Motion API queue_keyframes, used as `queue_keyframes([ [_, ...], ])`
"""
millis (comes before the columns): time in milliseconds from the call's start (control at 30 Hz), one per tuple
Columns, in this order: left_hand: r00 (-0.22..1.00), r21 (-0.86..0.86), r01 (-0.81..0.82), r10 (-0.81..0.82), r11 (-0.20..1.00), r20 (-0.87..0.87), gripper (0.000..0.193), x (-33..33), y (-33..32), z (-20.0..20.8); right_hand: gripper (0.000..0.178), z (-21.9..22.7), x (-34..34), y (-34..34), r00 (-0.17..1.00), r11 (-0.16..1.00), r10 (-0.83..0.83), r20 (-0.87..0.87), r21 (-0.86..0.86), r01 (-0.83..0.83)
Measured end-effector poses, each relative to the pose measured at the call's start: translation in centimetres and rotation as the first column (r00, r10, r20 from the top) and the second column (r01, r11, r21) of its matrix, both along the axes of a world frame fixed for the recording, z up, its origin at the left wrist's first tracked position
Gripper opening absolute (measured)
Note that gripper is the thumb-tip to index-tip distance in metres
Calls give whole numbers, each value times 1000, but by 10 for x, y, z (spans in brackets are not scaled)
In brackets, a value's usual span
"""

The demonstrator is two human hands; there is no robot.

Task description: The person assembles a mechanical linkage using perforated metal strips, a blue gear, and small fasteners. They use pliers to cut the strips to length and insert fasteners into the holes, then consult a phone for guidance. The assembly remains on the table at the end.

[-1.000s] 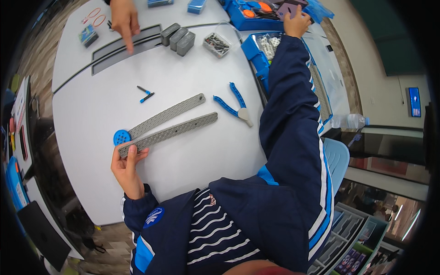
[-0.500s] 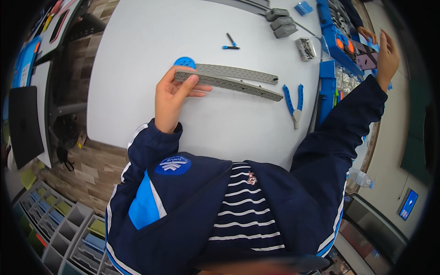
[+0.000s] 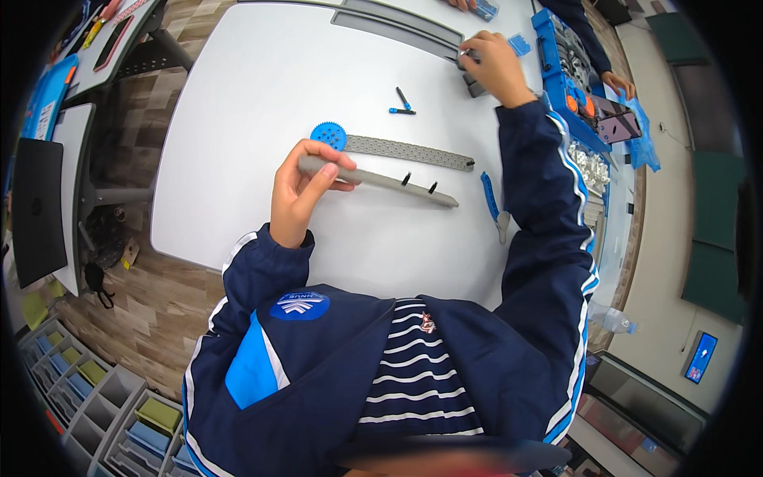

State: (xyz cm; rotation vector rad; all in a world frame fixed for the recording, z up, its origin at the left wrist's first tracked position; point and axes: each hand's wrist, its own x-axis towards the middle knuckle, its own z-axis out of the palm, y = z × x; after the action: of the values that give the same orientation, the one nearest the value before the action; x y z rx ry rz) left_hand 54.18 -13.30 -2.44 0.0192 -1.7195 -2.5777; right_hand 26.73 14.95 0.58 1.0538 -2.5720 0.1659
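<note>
My left hand (image 3: 306,189) is closed around one end of a grey perforated beam (image 3: 377,180), held slightly tilted with its narrow edge up. Two black pegs (image 3: 419,184) stick up from it. Just beyond, a second long grey beam (image 3: 409,149) lies on the table, with a toothed blue gear wheel (image 3: 328,137) at its left end and a black peg at its right end. At the far right, my right hand (image 3: 501,70) has its fingers curled around a dark grey block (image 3: 467,57), largely covered by the hand. Another grey block (image 3: 474,86) shows below the fingers.
Two short black-and-blue pieces (image 3: 403,107) lie mid-table. Blue-handled pliers (image 3: 489,197) are partly behind my right sleeve. Blue parts bins (image 3: 548,52) line the right edge, with a tablet (image 3: 618,123) beyond. Co-workers' hands (image 3: 618,83) appear at the right and far edge.
My right hand has come from beyond the blue bins leftward to the grey blocks. My left hand has turned the held beam, so its two black pegs now show on top.
</note>
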Motion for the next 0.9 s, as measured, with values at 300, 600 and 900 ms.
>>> queue_keyframes([
  [300, 991, -52, -57, 62, 997, 120, 10, -2, 1, -7, 18, -56, -29, -24, 989, 946, -95, -111, 299, 124],
  [600, 988, -133, 13, 8, 991, 154, 13, -4, 2, -14, 12, -56, -65, -8, 978, 916, -138, 154, 395, 67],
  [900, 987, -182, 31, -2, 983, 159, 15, -5, 2, -21, 17, -68, -94, 4, 901, 982, -139, 412, 173, 73],
])
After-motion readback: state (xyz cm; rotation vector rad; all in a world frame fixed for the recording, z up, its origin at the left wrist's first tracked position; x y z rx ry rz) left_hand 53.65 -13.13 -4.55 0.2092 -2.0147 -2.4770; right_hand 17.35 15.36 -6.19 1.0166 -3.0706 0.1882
